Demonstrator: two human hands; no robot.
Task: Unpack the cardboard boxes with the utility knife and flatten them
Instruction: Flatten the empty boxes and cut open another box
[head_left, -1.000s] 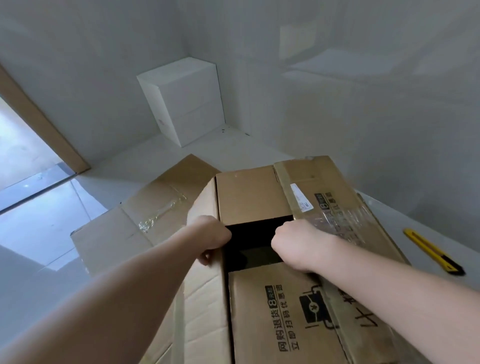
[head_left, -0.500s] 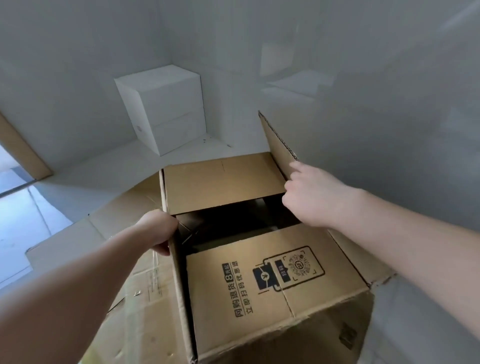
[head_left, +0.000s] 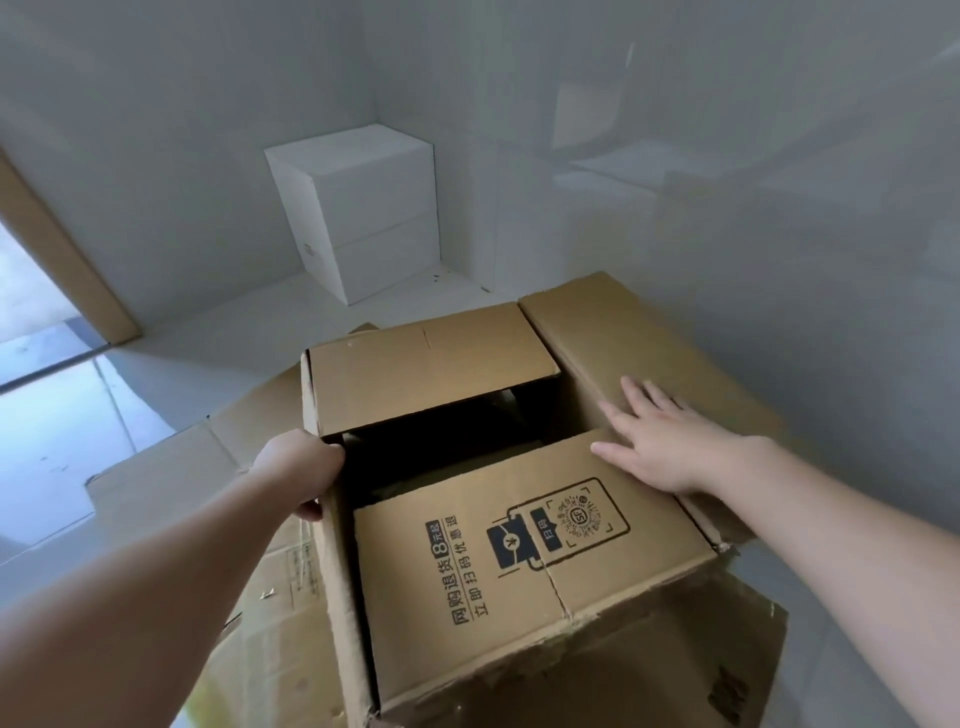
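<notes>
Left grip (head_left: 298, 470): clamped on cardboard box (head_left: 519, 545) left wall | right grip (head_left: 665, 447): flat, fingers spread, pressing right flap (head_left: 613, 332) | box between grips, on flattened cardboard (head_left: 156, 483) | white box (head_left: 363, 218) beyond.

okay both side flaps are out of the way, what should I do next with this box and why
Probably lift the near printed flap open next. Your right hand lies flat on the folded-out right flap and your left hand grips the left edge, but the near and far flaps partly cover the opening.
</notes>
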